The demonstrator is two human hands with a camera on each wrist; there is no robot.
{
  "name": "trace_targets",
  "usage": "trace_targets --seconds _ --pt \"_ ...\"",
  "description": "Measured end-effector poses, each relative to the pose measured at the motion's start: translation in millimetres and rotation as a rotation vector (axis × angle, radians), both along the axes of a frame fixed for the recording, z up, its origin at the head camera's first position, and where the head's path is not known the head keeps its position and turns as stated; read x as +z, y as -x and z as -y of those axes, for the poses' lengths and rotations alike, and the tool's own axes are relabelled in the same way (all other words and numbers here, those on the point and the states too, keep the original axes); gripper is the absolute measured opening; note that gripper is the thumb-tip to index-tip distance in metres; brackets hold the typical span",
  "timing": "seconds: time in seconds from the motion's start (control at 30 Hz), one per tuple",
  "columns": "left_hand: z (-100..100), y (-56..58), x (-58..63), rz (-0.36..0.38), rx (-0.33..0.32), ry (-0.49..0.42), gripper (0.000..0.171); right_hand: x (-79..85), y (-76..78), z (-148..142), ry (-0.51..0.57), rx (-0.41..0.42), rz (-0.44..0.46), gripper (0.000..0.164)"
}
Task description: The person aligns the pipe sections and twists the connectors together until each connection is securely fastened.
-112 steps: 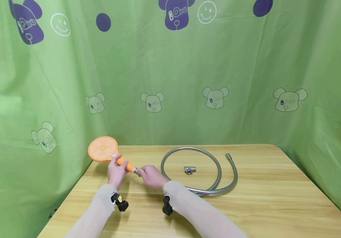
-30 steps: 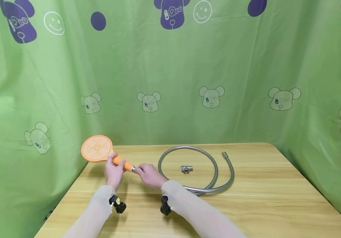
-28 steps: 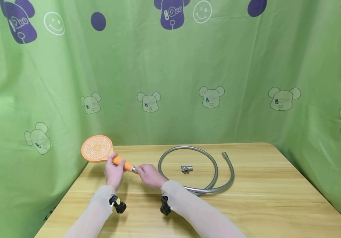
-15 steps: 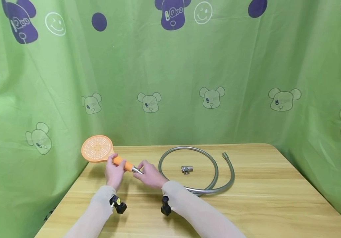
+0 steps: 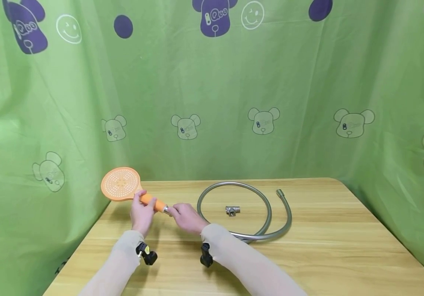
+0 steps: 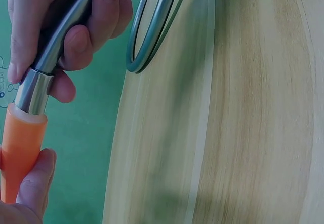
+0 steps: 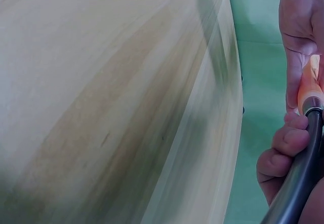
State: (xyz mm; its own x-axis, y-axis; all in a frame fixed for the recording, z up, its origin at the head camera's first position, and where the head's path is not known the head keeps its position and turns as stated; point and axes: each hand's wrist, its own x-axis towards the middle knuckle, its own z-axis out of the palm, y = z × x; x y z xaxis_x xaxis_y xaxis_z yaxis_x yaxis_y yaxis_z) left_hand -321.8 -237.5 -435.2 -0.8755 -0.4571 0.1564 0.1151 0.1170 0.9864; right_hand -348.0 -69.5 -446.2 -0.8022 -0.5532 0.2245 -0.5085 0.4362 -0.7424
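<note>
A: Where's the shower head [image 5: 121, 184]?
B: Held up over the table [image 5: 326, 255], spray face up. Left hand [image 5: 141, 213] wrapped on the orange handle [image 6: 24, 138]. Right hand [image 5: 186, 218] has fingers curled round the hose [image 7: 304, 168], close to the collar [image 6: 34, 91] between handle and hose. Can't tell if that's tight.
A: Feel?
B: Looks like light, stiff plastic, probably slick if wet. Holed face likely the fragile bit, don't squeeze there. Best hold: mid-handle.
A: Hose?
B: Smooth metal skin by the look. I'd expect bendy, springy, some drag. Grab near the collar, which should be hard and slippery: firm pinch.
A: Around the shower head?
B: Hose loops on the table to its right. Small metal fitting [image 5: 232, 211] also right of it, inside that loop; probably dense, untouched. Green curtain [image 5: 152, 82] behind.
</note>
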Motion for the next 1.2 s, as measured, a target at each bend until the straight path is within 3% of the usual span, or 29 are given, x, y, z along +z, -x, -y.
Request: trace_targets --seconds 0.33,0.53,0.87,1.2 --pt "0.5 -0.8 -0.9 -0.002 0.003 0.01 0.049 -0.4 -2.6 -2.1 0.063 0.025 0.089 0.033" --pt "0.5 0.4 -1.7 -0.002 0.011 0.023 0.049 1.9 -5.0 -3.3 0.028 0.011 0.042 0.02" --pt "-0.6 -1.1 0.7 0.003 0.012 0.034 0.048 4.7 -2.7 -1.0 -0.008 0.01 -0.023 0.041" --pt "0.0 -0.9 -1.4 -0.003 0.018 0.049 0.048 0.5 -4.6 -2.9 0.06 0.024 0.084 0.037"
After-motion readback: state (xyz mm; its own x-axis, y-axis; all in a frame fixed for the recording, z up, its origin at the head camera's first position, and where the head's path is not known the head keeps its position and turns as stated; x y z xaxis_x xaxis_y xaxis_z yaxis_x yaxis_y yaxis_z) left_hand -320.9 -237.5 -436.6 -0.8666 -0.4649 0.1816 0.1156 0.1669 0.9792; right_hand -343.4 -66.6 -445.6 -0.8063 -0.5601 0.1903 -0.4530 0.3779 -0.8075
